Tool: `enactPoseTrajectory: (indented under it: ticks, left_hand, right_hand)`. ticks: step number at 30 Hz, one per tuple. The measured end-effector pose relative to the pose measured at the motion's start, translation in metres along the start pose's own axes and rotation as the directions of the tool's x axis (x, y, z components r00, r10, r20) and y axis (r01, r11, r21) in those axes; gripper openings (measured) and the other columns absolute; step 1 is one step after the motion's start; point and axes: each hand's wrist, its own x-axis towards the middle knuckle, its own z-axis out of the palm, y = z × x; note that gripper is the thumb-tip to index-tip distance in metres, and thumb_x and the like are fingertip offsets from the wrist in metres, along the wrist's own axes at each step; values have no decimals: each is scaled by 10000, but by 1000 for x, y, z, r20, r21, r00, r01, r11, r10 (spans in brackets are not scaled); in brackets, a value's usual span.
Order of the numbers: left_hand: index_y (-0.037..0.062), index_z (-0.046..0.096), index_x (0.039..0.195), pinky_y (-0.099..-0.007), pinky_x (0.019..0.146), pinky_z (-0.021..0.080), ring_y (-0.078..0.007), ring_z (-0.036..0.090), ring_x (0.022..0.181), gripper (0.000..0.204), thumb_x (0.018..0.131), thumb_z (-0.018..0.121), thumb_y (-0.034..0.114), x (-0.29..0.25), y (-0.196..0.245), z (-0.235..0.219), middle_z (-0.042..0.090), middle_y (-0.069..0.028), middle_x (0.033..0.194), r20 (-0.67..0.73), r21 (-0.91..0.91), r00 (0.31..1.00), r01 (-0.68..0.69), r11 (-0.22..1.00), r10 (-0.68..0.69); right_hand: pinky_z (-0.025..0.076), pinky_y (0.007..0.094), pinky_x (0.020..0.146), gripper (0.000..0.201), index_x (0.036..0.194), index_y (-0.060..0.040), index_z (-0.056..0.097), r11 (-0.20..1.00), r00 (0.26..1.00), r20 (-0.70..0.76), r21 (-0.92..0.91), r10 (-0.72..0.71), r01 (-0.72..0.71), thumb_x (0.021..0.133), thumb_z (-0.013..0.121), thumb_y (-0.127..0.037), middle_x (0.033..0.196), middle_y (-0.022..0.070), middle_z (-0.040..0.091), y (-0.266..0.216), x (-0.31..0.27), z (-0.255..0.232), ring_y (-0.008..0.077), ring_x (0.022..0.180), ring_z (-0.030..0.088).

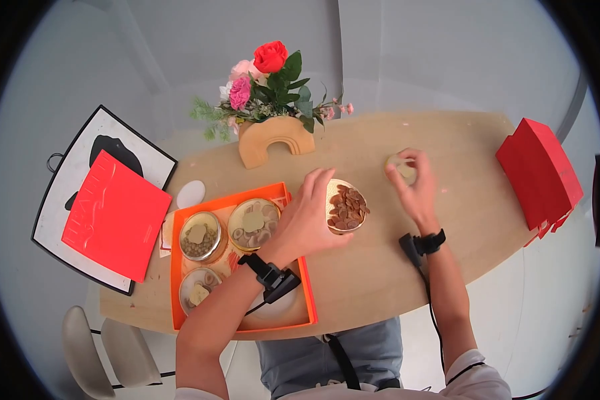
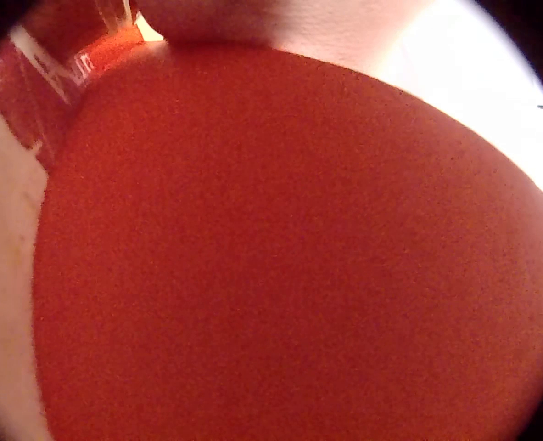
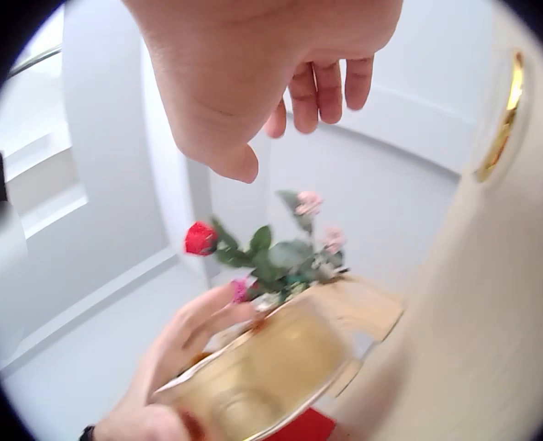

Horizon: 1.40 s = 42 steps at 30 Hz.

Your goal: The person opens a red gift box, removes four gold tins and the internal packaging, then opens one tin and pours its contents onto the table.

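Observation:
In the head view my left hand (image 1: 303, 220) grips a round clear tub (image 1: 333, 190) of brown flat pieces (image 1: 347, 208), tilted above the table. In the right wrist view this tub (image 3: 294, 363) shows its clear side and base. My right hand (image 1: 417, 192) is over a round lid (image 1: 405, 172) at the table's back right. From the right wrist, the right fingers (image 3: 326, 92) and thumb stand apart with nothing between them, and the lid's gold rim (image 3: 505, 119) lies off to the side. A blurred red surface (image 2: 299, 257) fills most of the left wrist view.
Beside my left forearm sits an orange tray (image 1: 176, 287) with lidded tubs, one holding round beige pieces (image 1: 200, 241). A flower arrangement (image 1: 267, 93) in an arch-shaped vase (image 1: 273, 137) stands behind. Red bag (image 1: 540, 177) right; red folder (image 1: 117, 213) left; white oval (image 1: 191, 194) nearby.

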Motion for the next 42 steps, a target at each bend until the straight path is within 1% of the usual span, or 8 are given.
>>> enactPoseTrajectory:
  ticks: [4,7,11,17,19,26,35,42]
  left_hand:
    - [19,202,1505,-467,1031,493,-407,507,1284,1183,620,913,351,-1,-3,2,337,-224,1481,-13,-4,999,-41,999,41]
    - [6,152,1508,-468,994,506,-429,530,1252,1222,613,916,335,-1,-7,7,329,-254,1481,-35,-55,994,-102,993,100]
    - [-6,142,1500,-471,939,525,-429,575,1194,1210,621,907,321,-2,-8,4,337,-270,1472,1,-95,997,-81,992,82]
    - [6,148,1501,-462,907,539,-425,603,1145,1193,623,891,323,-1,0,-2,369,-273,1440,63,-44,997,-29,999,32]
    - [11,153,1501,-462,899,542,-427,609,1130,1187,622,887,322,-1,0,-1,379,-273,1430,99,-32,995,-6,999,9]
    - [18,169,1499,-473,889,541,-427,618,1103,1170,610,874,307,1,1,2,432,-270,1379,95,-5,995,25,1000,-25]
    - [19,213,1460,-473,967,503,-426,548,1203,1102,608,866,266,-1,-10,12,438,-262,1357,-2,15,994,-105,994,105]
    - [14,240,1450,-478,1073,428,-431,477,1272,1078,596,869,206,0,-12,13,434,-263,1360,-44,70,983,-174,982,178]
  right_hand:
    - [477,415,853,252,1030,-83,610,858,753,411,246,-514,452,862,724,-233,1027,109,605,-60,-17,15,312,959,575]
    - [466,417,854,215,989,-72,601,802,584,569,268,-579,534,859,686,-221,997,116,590,-64,-22,27,324,947,555]
    - [455,436,844,185,957,-71,594,784,548,580,302,-603,543,850,671,-200,962,114,576,-56,-24,43,331,906,538]
    - [459,415,802,161,853,-46,602,831,579,596,381,-556,406,868,650,-199,856,101,585,-39,-28,61,309,844,551]
    - [470,409,747,159,862,-19,598,898,620,668,413,-412,151,869,640,-171,809,112,587,-41,-35,65,302,804,560]
    - [461,372,596,199,769,7,591,914,648,665,386,-372,129,871,648,-154,693,117,586,-28,-38,70,272,637,554]
    - [385,312,462,381,680,10,586,921,815,575,353,-77,-163,984,612,-219,525,40,503,-20,-43,75,63,497,459]
    - [299,262,486,430,611,-62,501,659,827,536,563,169,-499,999,605,-213,568,-64,439,-6,-31,72,30,533,363]
